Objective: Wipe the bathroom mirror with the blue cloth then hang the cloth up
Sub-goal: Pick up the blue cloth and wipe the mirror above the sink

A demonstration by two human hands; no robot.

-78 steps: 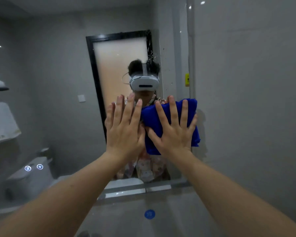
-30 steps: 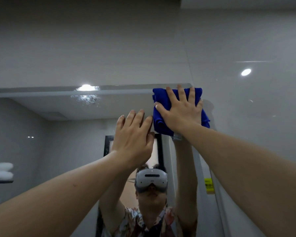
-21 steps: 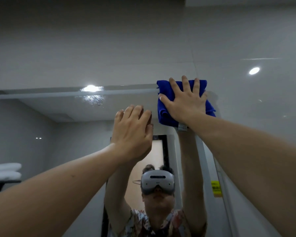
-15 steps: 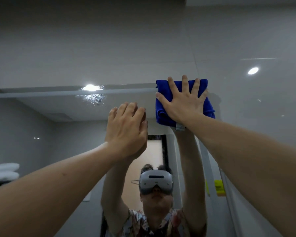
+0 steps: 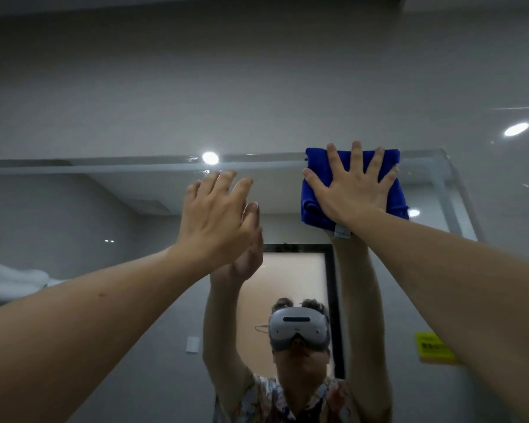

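Observation:
The folded blue cloth [image 5: 316, 193] lies flat against the bathroom mirror [image 5: 74, 224], just under the mirror's top edge and a little left of its top right corner. My right hand [image 5: 351, 187] presses on the cloth with fingers spread, covering most of it. A small grey tag hangs from the cloth's lower edge. My left hand [image 5: 217, 215] is raised to the left of the cloth, palm toward the glass, holding nothing. Both hands and arms show as reflections in the mirror below.
Grey glossy wall tiles [image 5: 257, 87] run above and to the right of the mirror. The reflection shows a dark-framed door [image 5: 287, 285], white folded towels [image 5: 13, 279] at the left, and a yellow sticker [image 5: 434, 346] at the right.
My right hand has slid the cloth to the left along the mirror's top edge, uncovering the top right corner. My left hand has moved left with it.

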